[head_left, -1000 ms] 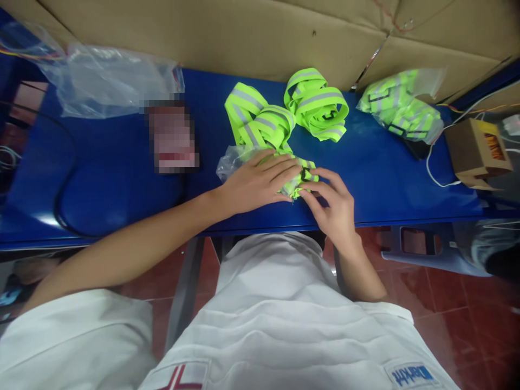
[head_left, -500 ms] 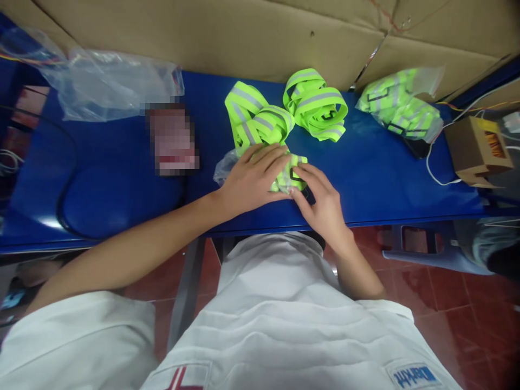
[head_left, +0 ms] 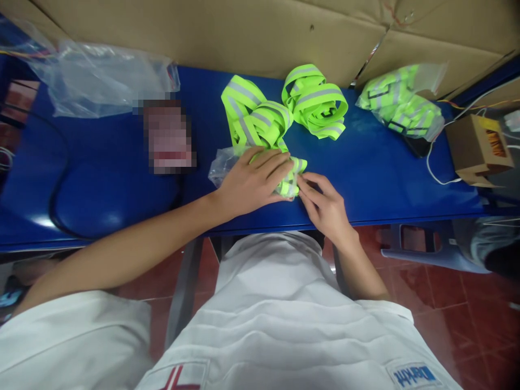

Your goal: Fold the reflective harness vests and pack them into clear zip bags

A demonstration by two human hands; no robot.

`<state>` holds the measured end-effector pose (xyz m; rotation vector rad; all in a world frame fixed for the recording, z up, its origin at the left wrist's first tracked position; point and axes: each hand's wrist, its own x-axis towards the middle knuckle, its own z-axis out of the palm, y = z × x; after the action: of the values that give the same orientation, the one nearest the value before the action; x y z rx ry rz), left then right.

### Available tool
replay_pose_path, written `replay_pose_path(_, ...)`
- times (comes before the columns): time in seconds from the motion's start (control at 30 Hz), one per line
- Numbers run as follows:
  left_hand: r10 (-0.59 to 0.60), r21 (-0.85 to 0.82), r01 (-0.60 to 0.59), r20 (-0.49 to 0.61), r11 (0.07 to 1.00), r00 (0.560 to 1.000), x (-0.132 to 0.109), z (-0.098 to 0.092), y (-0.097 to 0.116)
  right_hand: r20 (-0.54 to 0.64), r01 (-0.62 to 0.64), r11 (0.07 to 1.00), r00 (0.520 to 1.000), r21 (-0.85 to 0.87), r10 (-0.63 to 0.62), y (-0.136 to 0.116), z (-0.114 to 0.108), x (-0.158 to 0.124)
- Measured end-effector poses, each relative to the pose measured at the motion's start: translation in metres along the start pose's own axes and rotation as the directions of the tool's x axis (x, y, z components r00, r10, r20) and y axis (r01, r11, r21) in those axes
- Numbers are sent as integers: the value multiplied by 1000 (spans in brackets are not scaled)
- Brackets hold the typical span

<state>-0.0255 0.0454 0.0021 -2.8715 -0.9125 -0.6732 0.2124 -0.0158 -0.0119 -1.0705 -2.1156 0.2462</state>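
A folded neon-green strap bundle (head_left: 289, 187) with grey stripes lies in clear plastic near the table's front edge. My left hand (head_left: 255, 176) rests over it, fingers close together, pressing it down. At its right end my right hand (head_left: 325, 203) pinches the edge with thumb and fingertips. The crumpled clear end of the plastic bag (head_left: 221, 165) sticks out left of my left hand. Just behind, a loose green strap coil (head_left: 260, 116) touches the bundle's far side. Another green strap coil (head_left: 317, 103) sits to its right.
At the back right is a clear bag of green straps (head_left: 400, 103), beside an open cardboard box (head_left: 475, 143) and a white cable. Clear plastic bags (head_left: 109, 81) and a blurred-out reddish item (head_left: 168, 138) lie on the left of the blue table (head_left: 109, 184).
My right hand has shifted slightly down and right, its fingers drawn closer together at the bundle's edge. The black buckle seen there before is now out of sight. My left hand stays on the bundle.
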Motion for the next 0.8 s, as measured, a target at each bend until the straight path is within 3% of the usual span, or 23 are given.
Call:
replay_pose_path(0.23,19,-31,-18,41,999,999,1,-6,3,98,-54,996,994,72,47,-14,6,10)
replay_pose_path(0.4,-28,-75,32,55,997,998,2,-14,2,122,-99,957,990,273,67,-10,-6,3)
replay_pose_path(0.63,84,23,-83,-19,996,996,1,-16,4,270,13,908,953,418,-138,-6,-2,6)
replay_pose_path(0.73,51,-113,-63,-106,992,993,2,-25,5,220,52,862,957,504,-187,-18,-9,22)
replay_pose_path(0.8,-49,-318,-5,-162,948,986,5,-36,5,75,106,864,984,493,-164,-27,-18,30)
